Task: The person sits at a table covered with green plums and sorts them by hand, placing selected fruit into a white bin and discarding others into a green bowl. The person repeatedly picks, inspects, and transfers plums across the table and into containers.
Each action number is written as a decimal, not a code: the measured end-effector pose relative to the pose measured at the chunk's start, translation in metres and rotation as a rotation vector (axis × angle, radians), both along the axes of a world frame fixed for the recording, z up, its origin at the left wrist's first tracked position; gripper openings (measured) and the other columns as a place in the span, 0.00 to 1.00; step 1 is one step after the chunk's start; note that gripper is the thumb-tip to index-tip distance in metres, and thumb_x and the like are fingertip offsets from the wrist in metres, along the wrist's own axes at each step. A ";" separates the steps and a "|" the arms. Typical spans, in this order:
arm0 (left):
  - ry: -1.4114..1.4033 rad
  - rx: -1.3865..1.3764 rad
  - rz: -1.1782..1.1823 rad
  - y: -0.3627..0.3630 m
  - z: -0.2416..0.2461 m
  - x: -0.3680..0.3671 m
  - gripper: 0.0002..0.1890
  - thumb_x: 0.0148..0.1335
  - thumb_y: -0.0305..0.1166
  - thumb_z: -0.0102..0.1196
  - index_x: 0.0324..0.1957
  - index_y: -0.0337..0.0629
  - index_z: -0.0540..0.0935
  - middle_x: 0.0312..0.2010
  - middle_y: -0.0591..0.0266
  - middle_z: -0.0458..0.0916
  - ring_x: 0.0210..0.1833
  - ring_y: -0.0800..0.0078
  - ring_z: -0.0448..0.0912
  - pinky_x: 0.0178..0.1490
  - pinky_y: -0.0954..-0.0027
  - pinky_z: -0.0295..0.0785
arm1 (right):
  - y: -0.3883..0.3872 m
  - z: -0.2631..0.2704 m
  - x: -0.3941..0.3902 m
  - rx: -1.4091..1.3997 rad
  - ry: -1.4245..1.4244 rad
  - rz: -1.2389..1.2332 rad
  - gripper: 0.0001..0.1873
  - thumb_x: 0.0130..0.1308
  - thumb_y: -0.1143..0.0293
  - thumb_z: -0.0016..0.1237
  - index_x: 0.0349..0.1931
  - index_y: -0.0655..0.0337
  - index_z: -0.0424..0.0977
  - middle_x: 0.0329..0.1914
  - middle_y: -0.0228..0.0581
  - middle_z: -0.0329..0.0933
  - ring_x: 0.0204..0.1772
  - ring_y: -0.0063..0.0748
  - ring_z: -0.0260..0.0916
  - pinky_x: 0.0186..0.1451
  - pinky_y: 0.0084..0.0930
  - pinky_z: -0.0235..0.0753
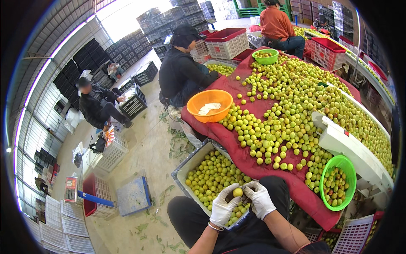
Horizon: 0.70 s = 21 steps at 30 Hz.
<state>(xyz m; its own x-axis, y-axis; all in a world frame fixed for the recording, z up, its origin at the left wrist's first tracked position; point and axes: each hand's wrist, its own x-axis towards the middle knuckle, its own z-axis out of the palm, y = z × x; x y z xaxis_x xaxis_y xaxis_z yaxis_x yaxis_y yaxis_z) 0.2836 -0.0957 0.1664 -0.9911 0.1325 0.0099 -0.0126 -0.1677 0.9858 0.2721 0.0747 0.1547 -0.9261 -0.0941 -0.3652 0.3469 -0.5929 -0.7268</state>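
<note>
My left hand, in a white glove, holds a yellow-green jujube between thumb and fingers. Close beside that fruit is my right hand, gloved too, with curled fingers and dark-stained fingertips. Whether it grips anything cannot be made out. Both hands are over a lined crate between my knees, filled with green jujubes. In front, a red cloth covers a sorting table heaped with loose jujubes.
An orange bowl with a white cloth sits on the table's left edge. A green basket of browner fruit stands right, below a white chute. One co-worker sits beyond the bowl. A blue platform scale lies on the left floor.
</note>
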 end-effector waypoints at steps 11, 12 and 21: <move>-0.033 0.135 -0.026 0.015 0.033 -0.009 0.26 0.85 0.40 0.49 0.76 0.37 0.69 0.64 0.52 0.81 0.60 0.70 0.84 0.63 0.68 0.82 | 0.015 0.036 0.013 0.215 0.283 -0.120 0.13 0.80 0.77 0.51 0.61 0.64 0.79 0.54 0.34 0.85 0.44 0.19 0.81 0.47 0.20 0.81; -0.139 0.323 -0.042 0.018 0.034 -0.008 0.27 0.85 0.39 0.50 0.78 0.37 0.67 0.66 0.49 0.80 0.61 0.67 0.84 0.65 0.66 0.83 | 0.018 0.038 0.014 0.197 0.249 -0.119 0.13 0.80 0.77 0.51 0.61 0.64 0.79 0.54 0.34 0.85 0.44 0.18 0.81 0.47 0.19 0.80; -0.240 0.523 -0.054 0.023 0.040 0.003 0.28 0.81 0.36 0.58 0.75 0.33 0.70 0.59 0.52 0.82 0.50 0.70 0.86 0.54 0.69 0.85 | 0.020 0.049 0.025 0.323 0.336 -0.092 0.18 0.79 0.76 0.55 0.66 0.65 0.78 0.60 0.37 0.83 0.47 0.19 0.81 0.52 0.21 0.81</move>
<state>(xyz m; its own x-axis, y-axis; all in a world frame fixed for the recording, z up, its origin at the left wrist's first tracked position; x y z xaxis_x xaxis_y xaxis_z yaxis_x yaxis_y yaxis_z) 0.2866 -0.0724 0.2067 -0.9658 0.2205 -0.1364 -0.2473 -0.6249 0.7405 0.2967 0.0943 0.2041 -0.9972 0.0631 -0.0406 0.0171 -0.3354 -0.9419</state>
